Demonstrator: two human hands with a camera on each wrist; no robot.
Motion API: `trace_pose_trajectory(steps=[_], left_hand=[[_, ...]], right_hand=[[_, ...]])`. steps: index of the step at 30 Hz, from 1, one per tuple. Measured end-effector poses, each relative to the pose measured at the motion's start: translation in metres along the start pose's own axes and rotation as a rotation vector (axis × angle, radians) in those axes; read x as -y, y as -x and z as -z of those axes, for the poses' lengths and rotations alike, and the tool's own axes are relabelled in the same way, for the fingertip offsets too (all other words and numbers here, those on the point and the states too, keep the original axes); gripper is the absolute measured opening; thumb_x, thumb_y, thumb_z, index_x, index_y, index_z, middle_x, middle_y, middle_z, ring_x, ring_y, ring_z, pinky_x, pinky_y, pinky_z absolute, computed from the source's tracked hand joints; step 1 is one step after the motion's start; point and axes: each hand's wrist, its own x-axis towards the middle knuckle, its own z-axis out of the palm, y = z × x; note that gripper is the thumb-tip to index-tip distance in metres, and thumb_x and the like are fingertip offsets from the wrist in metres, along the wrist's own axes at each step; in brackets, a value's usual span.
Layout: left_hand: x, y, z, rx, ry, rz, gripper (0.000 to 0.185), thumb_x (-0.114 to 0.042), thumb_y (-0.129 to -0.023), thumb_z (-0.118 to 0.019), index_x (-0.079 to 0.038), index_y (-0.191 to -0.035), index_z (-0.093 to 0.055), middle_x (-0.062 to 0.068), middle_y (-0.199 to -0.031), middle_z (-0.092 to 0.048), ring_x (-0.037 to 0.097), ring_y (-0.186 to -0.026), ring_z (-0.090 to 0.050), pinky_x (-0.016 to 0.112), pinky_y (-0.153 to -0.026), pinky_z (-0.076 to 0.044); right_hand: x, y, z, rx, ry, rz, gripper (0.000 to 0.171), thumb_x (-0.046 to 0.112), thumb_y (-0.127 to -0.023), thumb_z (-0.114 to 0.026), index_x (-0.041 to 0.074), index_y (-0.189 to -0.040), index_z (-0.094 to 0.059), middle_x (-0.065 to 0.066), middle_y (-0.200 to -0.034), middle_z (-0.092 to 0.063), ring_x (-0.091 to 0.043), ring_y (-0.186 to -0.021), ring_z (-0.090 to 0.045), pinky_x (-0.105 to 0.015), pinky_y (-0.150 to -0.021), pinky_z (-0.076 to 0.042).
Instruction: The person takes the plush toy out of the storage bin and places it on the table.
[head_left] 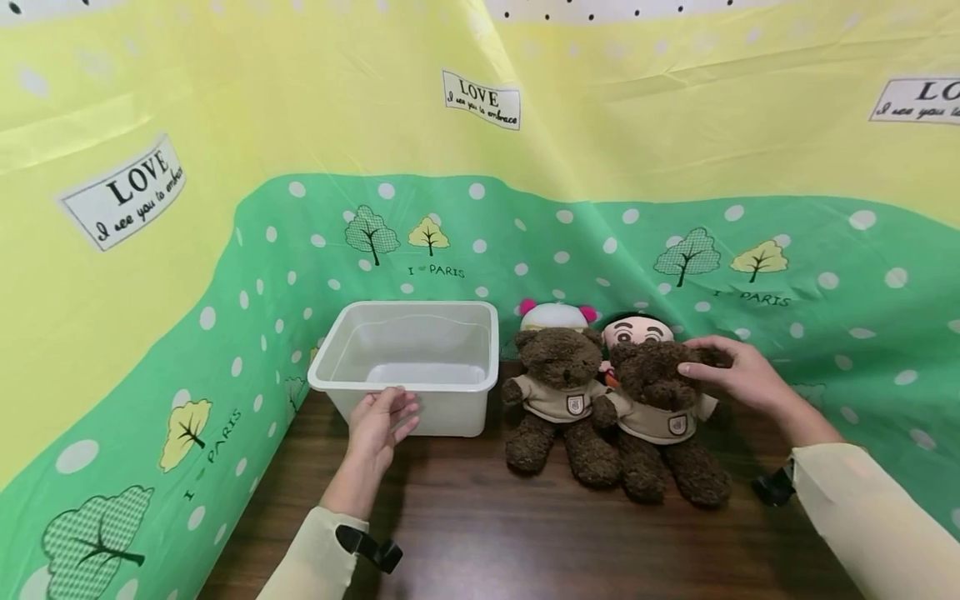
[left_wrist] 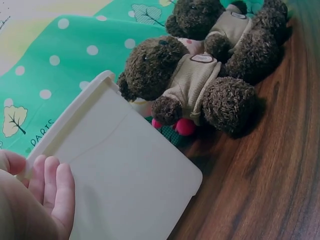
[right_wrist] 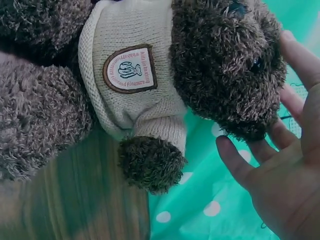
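Head view is showing the right hand (head_left: 738, 375) reaching onto the head of the right teddy bear (head_left: 663, 417), which is sitting on the wooden table (head_left: 480, 533) against the green backdrop (head_left: 825, 275). Its fingers are lying spread and fairly straight around the head; in the right wrist view the fingertips (right_wrist: 235, 160) are touching the plush just beside the muzzle without yet curling round it. The left hand (head_left: 378, 425) is resting with relaxed fingers against the front wall of the white bin (head_left: 408, 367), holding nothing, and appears to be steadying it. The two hands are working well apart.

For a secure pickup, the fingers should be closing around the head from both sides, or dropping to the sweater-clad torso, since soft plush is likely to compress and slip under a shallow pinch. Lifting straight up looks advisable before moving sideways.

Obstructions are lying close. The left teddy bear (head_left: 558, 400) is sitting in contact with the right one, arm against arm, so a sideways pull could topple it. Two dolls are leaning behind the bears: a white doll with pink ears (head_left: 557, 315) and a dark-haired doll (head_left: 637, 329). The bin's open interior is standing empty near the left bear.
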Motion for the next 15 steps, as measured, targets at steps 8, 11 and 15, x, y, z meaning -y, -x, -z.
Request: trace_pose_trajectory(steps=[8, 11, 15], left_hand=[[0.0037, 0.0019, 0.0051, 0.028, -0.006, 0.024, 0.029, -0.024, -0.086, -0.07, -0.01, -0.106, -0.053, 0.002, -0.088, -0.074, 0.018, -0.08, -0.071, 0.039, -0.076, -0.059], [0.0025, 0.0026, 0.0063, 0.043, -0.037, 0.022, 0.032, -0.028, -0.086, -0.069, -0.009, -0.108, -0.054, 0.002, -0.089, -0.074, 0.019, -0.08, -0.071, 0.039, -0.074, -0.059], [0.0, 0.0085, 0.006, 0.1, -0.117, 0.033, 0.041, -0.031, -0.088, -0.066, -0.005, -0.117, -0.054, 0.007, -0.092, -0.073, 0.021, -0.08, -0.07, 0.04, -0.071, -0.059]], right_hand=[[-0.0087, -0.0035, -0.0019, 0.002, 0.01, -0.008, 0.065, 0.048, -0.087, -0.067, 0.01, -0.137, -0.049, -0.025, -0.146, -0.037, -0.053, -0.133, -0.029, -0.07, -0.094, -0.034], [-0.0094, -0.003, -0.0006, -0.013, 0.011, -0.008, 0.064, 0.048, -0.087, -0.067, 0.011, -0.136, -0.05, -0.023, -0.145, -0.039, -0.052, -0.133, -0.03, -0.07, -0.094, -0.033], [-0.0055, -0.0015, 0.0028, -0.041, 0.023, 0.012, 0.061, 0.048, -0.086, -0.068, 0.013, -0.134, -0.052, -0.02, -0.144, -0.042, -0.049, -0.132, -0.033, -0.069, -0.093, -0.035]])
